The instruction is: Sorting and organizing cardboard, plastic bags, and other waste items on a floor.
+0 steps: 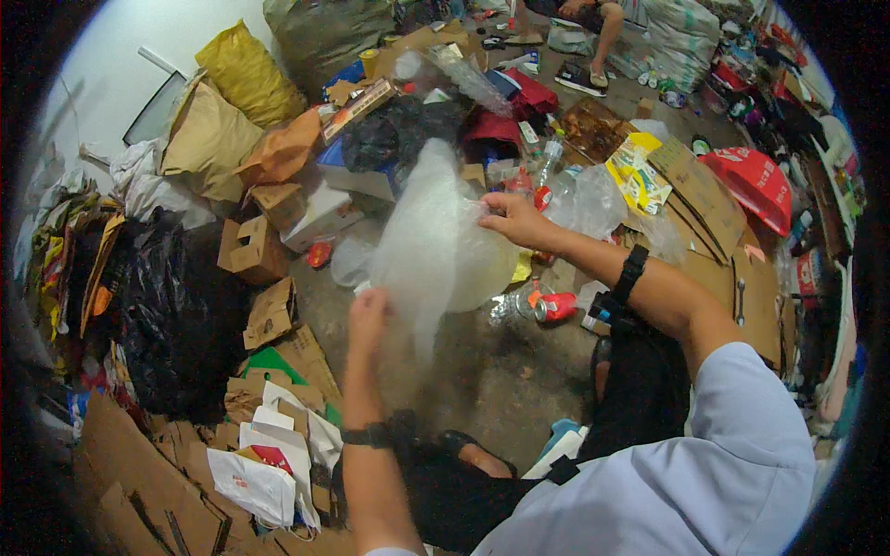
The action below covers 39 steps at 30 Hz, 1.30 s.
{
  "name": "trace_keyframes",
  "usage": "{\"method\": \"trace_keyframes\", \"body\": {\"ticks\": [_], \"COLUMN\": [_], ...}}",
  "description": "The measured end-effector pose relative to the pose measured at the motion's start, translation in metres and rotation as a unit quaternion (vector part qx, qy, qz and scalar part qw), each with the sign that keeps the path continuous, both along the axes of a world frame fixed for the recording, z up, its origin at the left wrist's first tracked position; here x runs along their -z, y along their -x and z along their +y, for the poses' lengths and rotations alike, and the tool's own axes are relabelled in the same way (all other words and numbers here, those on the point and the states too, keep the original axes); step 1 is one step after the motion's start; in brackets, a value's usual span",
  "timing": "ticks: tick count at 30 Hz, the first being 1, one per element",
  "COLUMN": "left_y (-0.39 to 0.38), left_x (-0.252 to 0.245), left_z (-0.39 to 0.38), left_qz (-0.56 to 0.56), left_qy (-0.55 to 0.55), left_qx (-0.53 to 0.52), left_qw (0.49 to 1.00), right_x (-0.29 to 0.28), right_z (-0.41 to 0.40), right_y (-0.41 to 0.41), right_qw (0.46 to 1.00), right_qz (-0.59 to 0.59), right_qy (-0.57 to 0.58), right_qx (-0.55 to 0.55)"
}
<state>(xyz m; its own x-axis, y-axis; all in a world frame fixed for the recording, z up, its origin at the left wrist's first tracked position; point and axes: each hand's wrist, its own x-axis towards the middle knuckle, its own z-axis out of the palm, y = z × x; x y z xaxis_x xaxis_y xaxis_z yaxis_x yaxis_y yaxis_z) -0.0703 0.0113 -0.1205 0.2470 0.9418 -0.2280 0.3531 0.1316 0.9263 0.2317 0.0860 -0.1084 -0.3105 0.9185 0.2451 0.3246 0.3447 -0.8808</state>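
A crumpled sheet of translucent white plastic (421,229) hangs in front of me, above the concrete floor (500,389). My right hand (518,219) pinches its right edge between thumb and fingers. At its lower left edge is my left hand (368,316), blurred, its fingers closed on the plastic. The loose lower end dangles between both hands. Below my right forearm, a red drink can (556,306) lies on its side on the floor. Clear plastic bottles (551,156) and a clear plastic bag (594,201) are heaped beyond that forearm.
Left of me are a black plastic bag (181,320), an opened cardboard box (254,250) and white paper bags (254,483). Flattened cardboard (695,201) and a spanner (740,302) lie to the right. Another person's leg (606,42) shows at the back, near stuffed sacks (681,42).
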Motion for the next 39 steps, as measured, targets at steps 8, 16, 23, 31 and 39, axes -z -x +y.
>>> {"method": "trace_keyframes", "body": {"ticks": [8, 16, 23, 31, 39], "left_y": [-0.025, -0.078, -0.112, -0.125, -0.05], "left_x": [-0.014, -0.011, -0.007, -0.011, 0.055], "left_z": [-0.003, -0.026, -0.046, -0.049, -0.012], "left_qz": [-0.119, 0.023, 0.168, 0.113, -0.024], "left_qy": [-0.219, -0.168, -0.281, -0.348, 0.022], "left_qx": [-0.299, 0.074, 0.175, 0.196, -0.111], "left_qw": [0.921, 0.983, 0.929, 0.91, 0.993], "right_x": [-0.011, 0.015, 0.01, 0.003, -0.011], "right_z": [-0.013, -0.018, -0.025, -0.025, 0.006], "right_y": [-0.019, -0.009, 0.008, 0.007, -0.024], "right_qw": [0.999, 0.99, 0.993, 0.986, 0.915], "right_qz": [-0.013, -0.105, -0.041, -0.139, 0.333], "right_qy": [-0.051, -0.09, 0.106, 0.086, 0.222], "right_qx": [0.001, 0.018, -0.038, 0.011, 0.062]}}
